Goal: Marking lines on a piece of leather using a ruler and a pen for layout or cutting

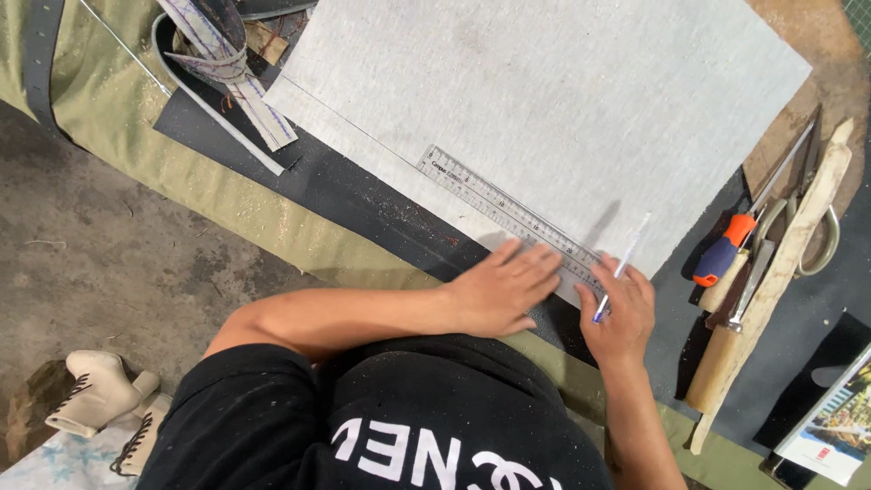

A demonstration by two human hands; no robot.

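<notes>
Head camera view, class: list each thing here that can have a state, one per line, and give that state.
Left hand: flat, pressing down on the ruler.
Right hand: fingers closed around the pen.
Pen: tilted, tip at the ruler's edge.
Ruler: lying flat across the grey sheet.
Grey sheet: spread flat on the dark mat.
Screwdriver: lying unused at the side.
Scissors: lying flat; blades hidden.

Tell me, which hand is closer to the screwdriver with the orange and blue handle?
The right hand, holding a pen, sits just left of the orange and blue screwdriver. The left hand presses the clear ruler, farther away.
</notes>
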